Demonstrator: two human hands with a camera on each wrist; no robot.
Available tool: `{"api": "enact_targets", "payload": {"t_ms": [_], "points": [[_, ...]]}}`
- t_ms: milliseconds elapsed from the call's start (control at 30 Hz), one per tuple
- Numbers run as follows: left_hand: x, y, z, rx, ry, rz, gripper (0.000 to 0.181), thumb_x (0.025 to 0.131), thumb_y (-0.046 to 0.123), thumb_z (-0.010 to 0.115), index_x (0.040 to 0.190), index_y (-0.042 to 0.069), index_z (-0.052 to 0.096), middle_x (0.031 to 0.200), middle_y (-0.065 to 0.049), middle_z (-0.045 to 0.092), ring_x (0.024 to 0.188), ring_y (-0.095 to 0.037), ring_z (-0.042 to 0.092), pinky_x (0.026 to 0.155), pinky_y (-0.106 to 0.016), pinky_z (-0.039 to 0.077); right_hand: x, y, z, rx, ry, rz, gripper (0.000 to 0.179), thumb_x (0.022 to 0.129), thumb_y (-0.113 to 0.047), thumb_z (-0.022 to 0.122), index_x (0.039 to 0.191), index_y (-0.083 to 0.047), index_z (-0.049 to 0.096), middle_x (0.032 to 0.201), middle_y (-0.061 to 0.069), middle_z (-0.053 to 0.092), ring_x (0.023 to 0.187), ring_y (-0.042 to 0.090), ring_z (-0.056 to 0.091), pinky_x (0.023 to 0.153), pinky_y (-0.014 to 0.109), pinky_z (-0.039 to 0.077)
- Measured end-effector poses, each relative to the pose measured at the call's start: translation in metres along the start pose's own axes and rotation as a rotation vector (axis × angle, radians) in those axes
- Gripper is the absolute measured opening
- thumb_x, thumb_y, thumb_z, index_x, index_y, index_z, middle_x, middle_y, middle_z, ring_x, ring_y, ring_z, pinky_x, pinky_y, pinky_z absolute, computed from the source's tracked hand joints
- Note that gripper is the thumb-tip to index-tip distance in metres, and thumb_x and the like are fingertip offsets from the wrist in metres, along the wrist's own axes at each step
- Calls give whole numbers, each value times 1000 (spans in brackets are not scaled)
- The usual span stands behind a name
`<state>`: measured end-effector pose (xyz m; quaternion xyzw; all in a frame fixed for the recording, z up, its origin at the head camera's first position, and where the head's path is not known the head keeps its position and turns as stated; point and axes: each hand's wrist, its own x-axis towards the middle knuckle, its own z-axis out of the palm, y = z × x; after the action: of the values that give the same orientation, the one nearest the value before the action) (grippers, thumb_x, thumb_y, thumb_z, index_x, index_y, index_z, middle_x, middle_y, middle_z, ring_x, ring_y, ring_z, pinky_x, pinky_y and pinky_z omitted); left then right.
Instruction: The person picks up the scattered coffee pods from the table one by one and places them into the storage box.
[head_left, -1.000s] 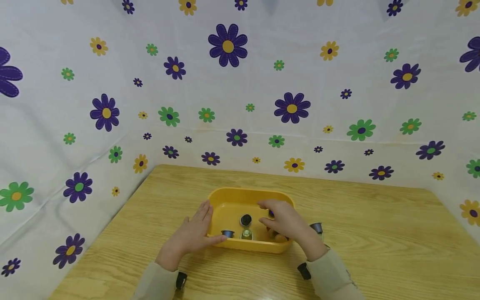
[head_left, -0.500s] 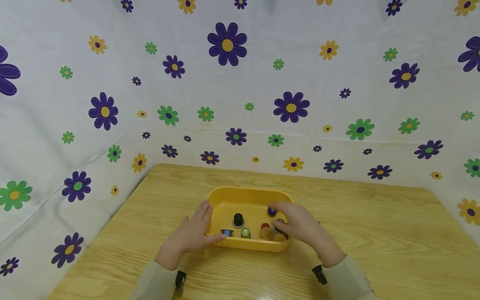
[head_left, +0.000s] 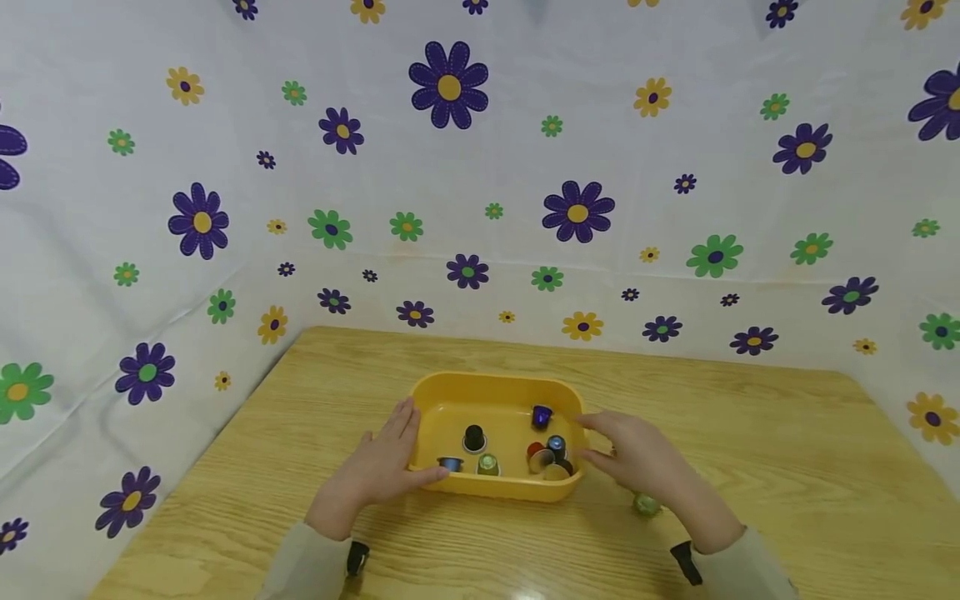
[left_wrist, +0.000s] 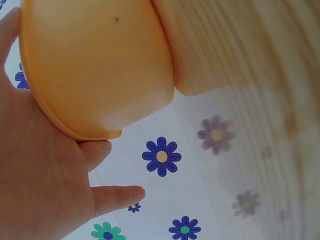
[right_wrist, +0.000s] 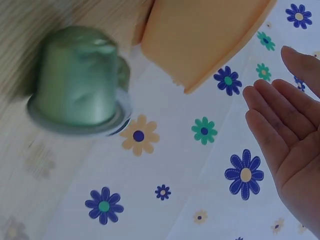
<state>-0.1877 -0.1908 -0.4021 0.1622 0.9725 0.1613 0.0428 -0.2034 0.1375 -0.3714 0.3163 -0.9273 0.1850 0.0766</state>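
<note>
A yellow plastic bin (head_left: 495, 492) stands on the table with several coffee capsules inside. Among them are a black capsule (head_left: 474, 438), a purple one (head_left: 541, 417), a blue one (head_left: 450, 464) and a green one (head_left: 487, 465); others cluster in the near right corner. My left hand (head_left: 378, 467) rests against the bin's left end, fingers straight, thumb along the near rim. Just outside the right end is my right hand (head_left: 641, 458), fingers extended and apart from the thumb, holding nothing. Under its wrist a green capsule (head_left: 646, 504) stands on the table, large in the right wrist view (right_wrist: 77, 80).
The wooden table (head_left: 750, 467) extends around the bin. A white cloth with printed flowers (head_left: 510, 150) hangs behind it and along the left side. Dark wrist-worn pieces (head_left: 357, 559) show at the sleeves.
My right hand has withdrawn from over the bin to beyond its right end, uncovering the purple capsule and the corner cluster. The black capsule has shifted slightly left. My left hand stays on the bin.
</note>
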Motion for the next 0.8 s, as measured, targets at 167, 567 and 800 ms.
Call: {"api": "enact_targets", "payload": {"t_ms": [167,567,800], "points": [[1,-1,1,-7,-3,4,96,80,62,47,138,-8,14,145,-20,3,132,-31,4,92,-64,17,-11,9,-5,-18,-26,46,35,78,-15,68,108,2,60,105,13,61,93,27,58,79,39,46],[0,-2,0,-3,-2,2,99,79,64,45,138,-8,14,145,-20,3,132,-31,4,92,-63,17,-26,19,-9,-21,-37,70,34,77,-12,69,106,2,61,102,12,62,94,27,58,78,39,46],[2,-3,3,3,-6,1,100,78,66,44,138,-7,13,145,-19,3,132,-30,3,93,-63,17,-35,23,-10,-19,-54,75,33,76,-12,69,105,2,61,101,12,63,92,27,59,78,40,46]]}}
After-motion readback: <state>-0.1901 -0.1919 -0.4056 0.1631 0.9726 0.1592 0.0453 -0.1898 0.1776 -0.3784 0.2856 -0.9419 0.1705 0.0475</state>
